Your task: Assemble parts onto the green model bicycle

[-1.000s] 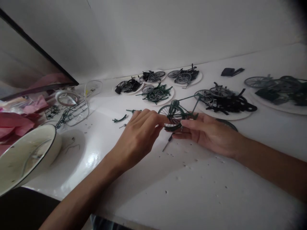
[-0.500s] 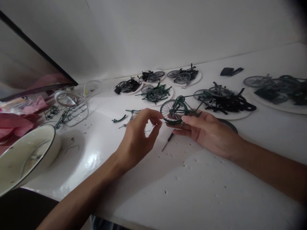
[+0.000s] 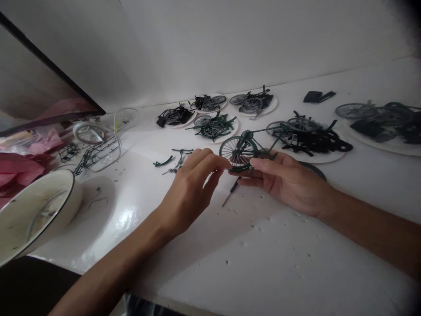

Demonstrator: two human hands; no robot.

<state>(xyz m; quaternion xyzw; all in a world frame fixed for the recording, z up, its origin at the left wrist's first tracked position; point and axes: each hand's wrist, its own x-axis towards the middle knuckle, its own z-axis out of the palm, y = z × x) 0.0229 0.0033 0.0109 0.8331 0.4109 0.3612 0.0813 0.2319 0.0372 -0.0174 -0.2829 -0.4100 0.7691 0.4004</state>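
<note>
Fingers of the right hand [image 3: 286, 182] grip a small dark-green model bicycle [image 3: 247, 134] with a grey-spoked wheel [image 3: 237, 153], above the middle of the glossy white worktop [image 3: 197, 250]. Beside the wheel's lower left, the fingers of the left hand [image 3: 192, 188] are bent; whether they pinch anything, I cannot tell. Just below lies a slim black-handled screwdriver [image 3: 234, 187]. Round white plates [image 3: 329, 157] heaped with dark bicycle parts [image 3: 309, 139] sit toward the back edge; a cream dark-rimmed basin [image 3: 77, 193] occupies the left edge.
</note>
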